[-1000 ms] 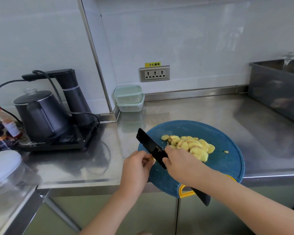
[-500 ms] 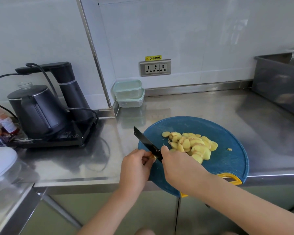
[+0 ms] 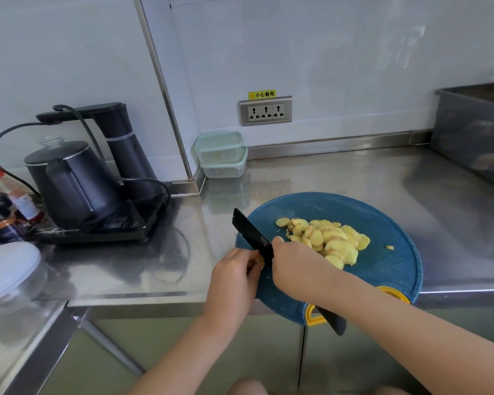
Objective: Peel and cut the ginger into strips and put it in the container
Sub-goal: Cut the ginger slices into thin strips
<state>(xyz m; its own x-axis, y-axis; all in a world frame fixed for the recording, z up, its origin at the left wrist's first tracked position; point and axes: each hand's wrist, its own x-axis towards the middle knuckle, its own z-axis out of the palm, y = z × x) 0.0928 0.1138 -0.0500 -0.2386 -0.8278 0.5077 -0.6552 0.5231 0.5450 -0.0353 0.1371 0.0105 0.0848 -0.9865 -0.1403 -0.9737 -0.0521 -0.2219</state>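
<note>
A pile of yellow ginger slices [image 3: 330,240] lies on the round blue cutting board [image 3: 382,223] near the counter's front edge. My right hand [image 3: 293,266] grips a black knife [image 3: 250,233] whose blade points up and left over the board's left rim. My left hand [image 3: 234,276] sits just left of the blade, fingers curled on a small ginger piece that is mostly hidden. Two stacked pale green containers [image 3: 221,155] stand in the back corner.
A black kettle [image 3: 69,181] on its base with a cord sits at the left. Bottles [image 3: 9,201] and a white-lidded jar [image 3: 6,266] are at the far left. A grey tub [image 3: 474,141] occupies the right. A wall socket [image 3: 265,111] is behind.
The knife blade rose and came down again beside my left hand. Both hands stayed at the board's left rim. The view shifted slightly.
</note>
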